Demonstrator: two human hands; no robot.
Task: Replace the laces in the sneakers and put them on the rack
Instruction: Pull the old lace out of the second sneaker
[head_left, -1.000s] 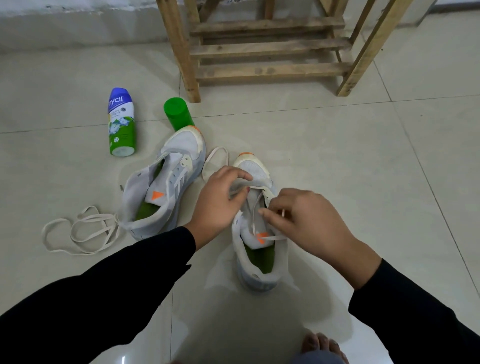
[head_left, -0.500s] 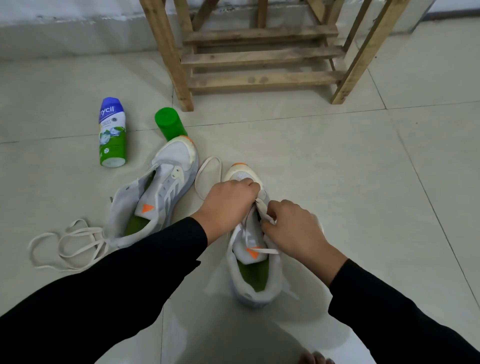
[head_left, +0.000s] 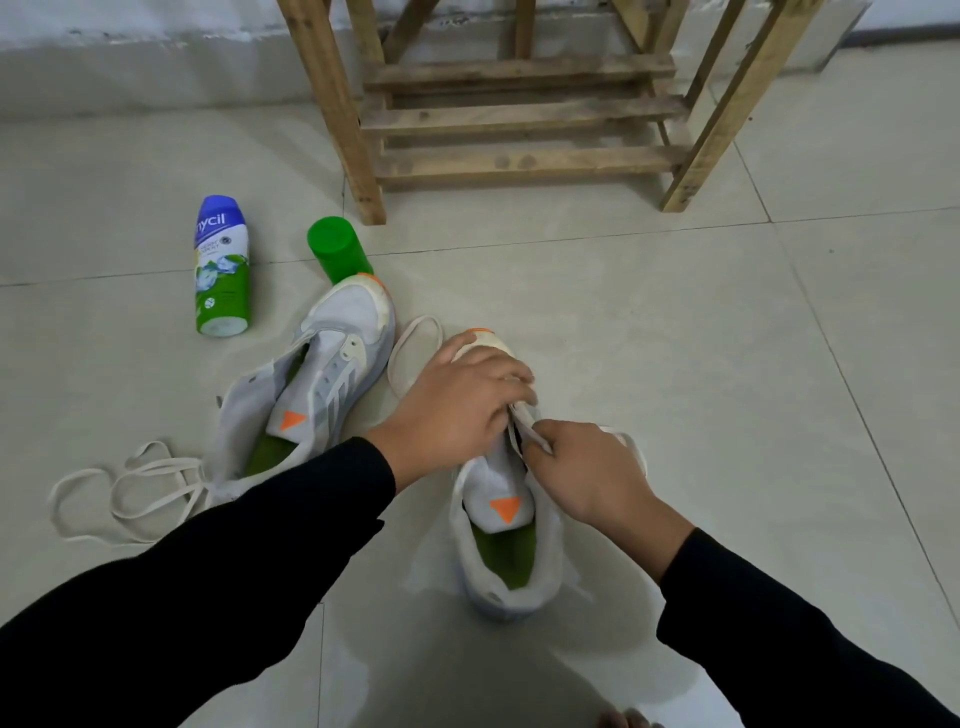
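Two white sneakers with green insoles and orange tongue marks lie on the tiled floor. The right sneaker (head_left: 506, 551) points away from me. My left hand (head_left: 457, 402) grips its front part, fingers curled over the eyelets. My right hand (head_left: 582, 467) pinches a white lace (head_left: 527, 428) just above the tongue. A loop of that lace (head_left: 410, 348) trails past the toe. The left sneaker (head_left: 317, 384) lies unlaced beside it, with a loose white lace (head_left: 119, 488) coiled at its heel. The wooden rack (head_left: 509, 119) stands behind.
A blue and green spray bottle (head_left: 221, 265) lies on the floor at the left. Its green cap (head_left: 337, 249) stands by the left sneaker's toe. A grey wall base runs behind the rack. Toes of a bare foot (head_left: 621, 719) show at the bottom edge.
Both hands have closed together over the front of the right sneaker. My right hand moved up from the tongue to the eyelets, drawing the lace along. The view tilted down a little.
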